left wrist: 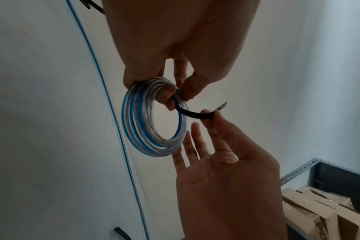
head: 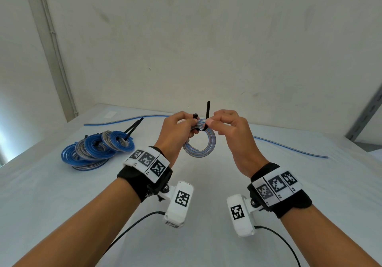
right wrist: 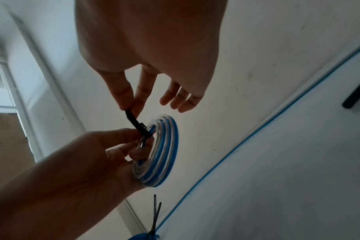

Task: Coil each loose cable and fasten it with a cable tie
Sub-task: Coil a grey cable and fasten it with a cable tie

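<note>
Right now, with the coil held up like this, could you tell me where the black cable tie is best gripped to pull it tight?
Grip the cable tie by its free tail, coming from the right hand side, thumb and forefinger pinching the flat faces. The tail stands clear above the coiled cable; the left hand already covers the head end against the coil.

Glossy clear-and-blue plastic coil (head: 203, 142), matt black plastic tie (head: 207, 111), white cloth table (head: 206, 215).
</note>
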